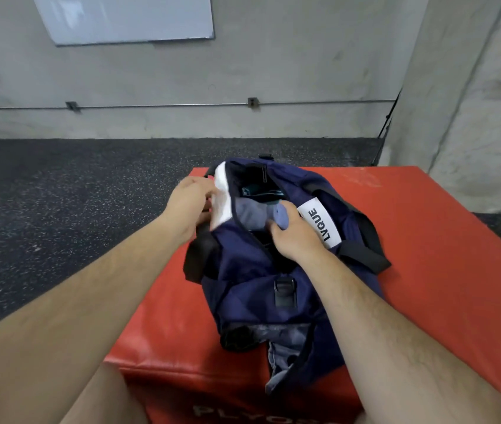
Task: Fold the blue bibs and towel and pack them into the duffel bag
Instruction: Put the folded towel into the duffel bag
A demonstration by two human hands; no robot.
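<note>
box (426,240): red, padded. The bag lies lengthwise on it, one end near you and one far. Sound base, so you need not shift it.
near pocket (270,332): mesh pocket at the bag's near end. Grey-blue fabric (283,362) hangs out of it over the box edge. Judged unfinished; tuck it in once you have a hand free.
bag (243,289): navy, zip mouth open along the top, straps lying off to the left and right.
right hand (295,237): thumb on top and fingers curled under the bundle, holding it at the right lip of the mouth.
bundle (252,214): pale blue cloth, folded or rolled, partly below the rim. Bib or towel: cannot tell.
step: seating the bundle, as I judge it. Push it down flat and let go only when it rests on what lies beneath. Released high, the fold would likely spring open.
left hand (191,200): grips the left lip together with the white piece, drawing the mouth wide. Hold that tension while you push, because the mouth looks narrow for the bundle.
white piece (221,194): blurred. Towel or the bag's own patch: cannot tell. If it is the towel, it is not yet packed and should go in on top.
teal item (247,191): inside the bag, just beyond the bundle. Leave it there and slide the bundle up against it so nothing rides over the zip.
</note>
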